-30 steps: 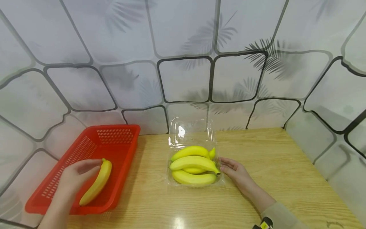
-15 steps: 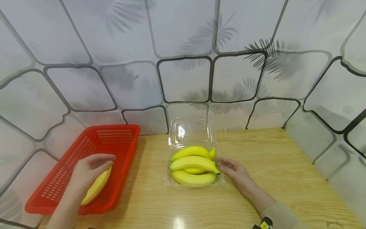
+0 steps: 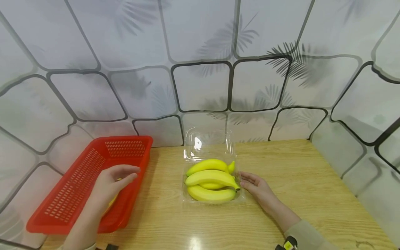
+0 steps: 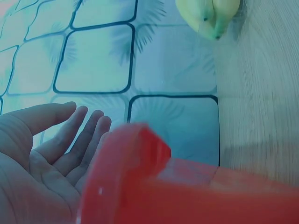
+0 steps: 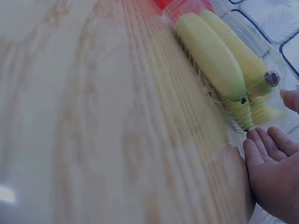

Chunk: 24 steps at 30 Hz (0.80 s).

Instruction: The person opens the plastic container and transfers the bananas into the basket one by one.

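Observation:
My left hand point(image 3: 110, 185) hovers over the red plastic basket point(image 3: 145, 163), fingers loosely extended around nothing. Beneath it lies a banana point(image 3: 111, 204), mostly hidden by the hand in the head view. In the left wrist view, that hand point(image 4: 51, 154) has its palm bare beyond the basket's rim point(image 4: 126, 186). Several bananas point(image 3: 212, 178) fill a clear plastic clamshell box point(image 3: 242, 198), whose lid point(image 3: 208, 144) is raised. With nearly straight fingers, my right hand point(image 3: 257, 189) touches the box's right side. The right wrist view shows its fingertips point(image 5: 259, 137) against the box near the banana ends.
Both containers stand on a wooden table point(image 3: 281, 166), with a strip of tabletop between them. A patterned wall point(image 3: 203, 86) rises directly behind the basket and box. Another wall panel point(image 3: 359, 146) borders the table on the right.
My left hand was beside the banana's stem end in the basket. It has moved right, holding nothing, to the basket's right rim, while the banana stays inside. The right hand has not moved.

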{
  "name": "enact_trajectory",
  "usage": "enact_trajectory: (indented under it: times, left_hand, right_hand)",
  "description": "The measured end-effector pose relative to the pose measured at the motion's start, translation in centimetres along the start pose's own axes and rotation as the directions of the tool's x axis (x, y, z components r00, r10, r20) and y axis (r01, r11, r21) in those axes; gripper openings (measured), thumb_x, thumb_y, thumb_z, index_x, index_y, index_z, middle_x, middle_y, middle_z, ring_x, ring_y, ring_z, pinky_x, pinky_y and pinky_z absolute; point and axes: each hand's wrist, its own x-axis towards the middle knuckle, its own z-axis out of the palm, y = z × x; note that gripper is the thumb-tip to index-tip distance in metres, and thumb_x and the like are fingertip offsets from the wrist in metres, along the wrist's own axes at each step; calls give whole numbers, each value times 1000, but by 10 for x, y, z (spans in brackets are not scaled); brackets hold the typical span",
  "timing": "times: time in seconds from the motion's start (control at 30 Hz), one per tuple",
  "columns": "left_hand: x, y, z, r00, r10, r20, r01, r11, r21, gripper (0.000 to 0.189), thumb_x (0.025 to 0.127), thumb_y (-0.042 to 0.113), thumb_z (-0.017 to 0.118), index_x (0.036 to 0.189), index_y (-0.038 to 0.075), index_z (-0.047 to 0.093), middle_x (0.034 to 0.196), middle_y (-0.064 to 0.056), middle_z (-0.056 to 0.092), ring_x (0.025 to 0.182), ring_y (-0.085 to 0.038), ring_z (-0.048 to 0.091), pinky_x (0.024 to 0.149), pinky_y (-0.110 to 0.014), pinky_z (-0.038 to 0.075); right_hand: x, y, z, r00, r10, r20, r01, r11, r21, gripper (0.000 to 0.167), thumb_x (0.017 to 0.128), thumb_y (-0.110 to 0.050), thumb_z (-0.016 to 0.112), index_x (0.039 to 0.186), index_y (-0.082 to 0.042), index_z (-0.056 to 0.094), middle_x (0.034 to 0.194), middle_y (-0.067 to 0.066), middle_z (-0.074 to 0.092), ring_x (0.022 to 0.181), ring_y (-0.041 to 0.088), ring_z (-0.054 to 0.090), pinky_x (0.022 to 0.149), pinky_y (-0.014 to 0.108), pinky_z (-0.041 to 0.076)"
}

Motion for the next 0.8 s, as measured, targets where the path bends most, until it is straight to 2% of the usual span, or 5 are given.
enact_trajectory:
  times: [0.1,0.23,0.47,0.67,0.8]
  left_hand:
    - [1,2,6,1000,21,5,-21,999,-43,31,102,26,74,127,9,77,121,-7,80,96,12,64,87,-12,54]
    - [2,8,12,999,35,9,-34,995,-93,30,101,22,75,127,8,77,120,-7,80,95,9,67,86,-12,56]
    - [6,16,24,997,74,24,-70,989,-132,27,101,15,74,125,3,76,119,-10,80,95,5,68,85,-15,58]
    - [7,21,34,994,98,47,-89,982,-164,24,101,17,74,122,5,77,122,-13,79,97,-4,72,86,-17,58]
    - [9,21,42,990,127,55,-114,976,-183,24,101,16,73,122,4,77,120,-14,79,95,-4,72,85,-18,58]
  right_hand:
    - [0,0,0,1000,2,-2,-2,1000,-4,62,107,-14,61,159,10,36,166,28,38,124,-6,55,102,6,46]
    - [1,0,0,1000,5,-7,-5,1000,-4,62,107,-14,62,159,9,37,166,28,39,120,-10,56,102,6,47]
    - [1,-1,1,1000,-2,-2,2,1000,9,62,107,-12,61,159,11,36,166,29,38,116,-13,57,102,5,46]
    - [0,-2,2,1000,6,-5,-6,1000,2,61,107,-12,61,158,11,36,166,29,38,116,-13,56,101,6,47]
    - [0,-2,3,1000,6,-6,-6,1000,0,61,107,-12,61,158,11,36,166,29,39,117,-13,55,101,6,47]
